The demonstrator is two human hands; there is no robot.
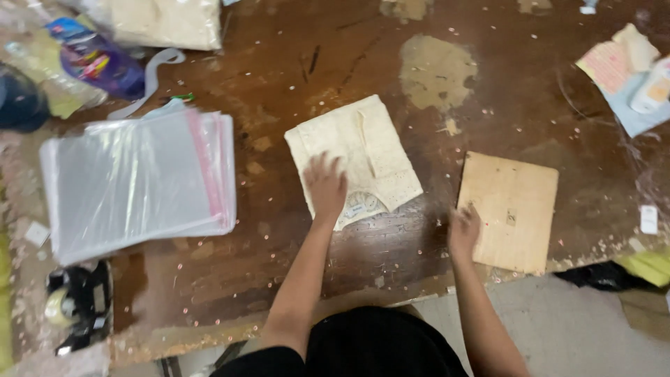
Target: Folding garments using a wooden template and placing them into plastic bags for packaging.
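Flat and open, the left hand [325, 183] pressed on one folded cream garment [352, 157] at the middle of the bench [335, 63], while the right hand [464, 230], blurred, touched the near left edge of one cardboard sheet [509, 209]; whether it gripped could not be told. Further left lay one stack of clear plastic bags [136, 181], too blurred to count singly, and a tape dispenser [80, 300] at the bench's near edge; a pale bundle [164, 21] was cut off at the top.
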